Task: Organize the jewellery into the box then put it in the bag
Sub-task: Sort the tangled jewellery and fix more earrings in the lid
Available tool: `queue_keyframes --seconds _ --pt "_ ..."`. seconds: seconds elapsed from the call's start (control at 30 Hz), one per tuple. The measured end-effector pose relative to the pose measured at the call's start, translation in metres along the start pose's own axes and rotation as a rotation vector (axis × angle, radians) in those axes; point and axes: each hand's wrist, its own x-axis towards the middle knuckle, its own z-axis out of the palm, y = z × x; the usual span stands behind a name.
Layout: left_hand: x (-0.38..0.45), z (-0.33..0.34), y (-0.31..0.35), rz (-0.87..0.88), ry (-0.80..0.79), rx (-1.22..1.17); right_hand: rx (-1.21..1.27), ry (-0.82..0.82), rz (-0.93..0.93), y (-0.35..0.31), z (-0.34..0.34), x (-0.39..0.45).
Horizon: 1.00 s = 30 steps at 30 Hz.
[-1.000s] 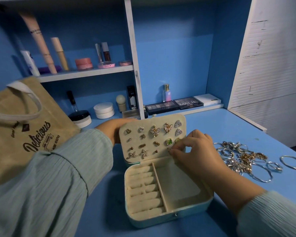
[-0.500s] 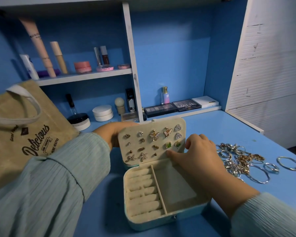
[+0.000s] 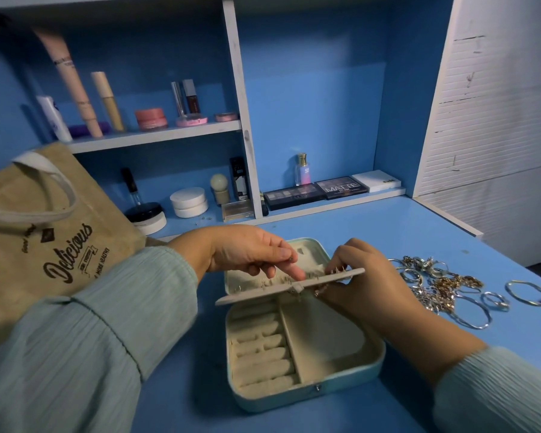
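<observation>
On the blue table [image 3: 388,232], both hands pinch the thin, stiff earring panel [image 3: 289,287], left hand [image 3: 247,251] from above, right hand [image 3: 366,276] at its edge; it looks light, best held by the rim, away from the sharp posts.

earring panel [image 3: 289,287] seen edge-on — studs on its face hidden; bag [image 3: 28,245] cut off at left edge; jewellery pile [image 3: 434,282] tangled — pieces indistinguishable.
</observation>
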Motion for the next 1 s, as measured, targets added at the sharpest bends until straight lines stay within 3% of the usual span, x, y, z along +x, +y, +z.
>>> queue_keyframes --seconds 0.27,0.43,1.0 --pt "0.004 0.019 0.007 0.082 0.244 0.293 -0.01 -0.014 -0.029 -0.001 -0.001 -0.001" --pt "0.006 0.025 0.011 0.1 0.235 0.441 0.002 -0.013 -0.013 0.0 -0.001 -0.002" --pt "0.007 0.028 0.007 0.092 0.232 0.484 0.023 -0.039 0.002 -0.002 -0.003 -0.004"
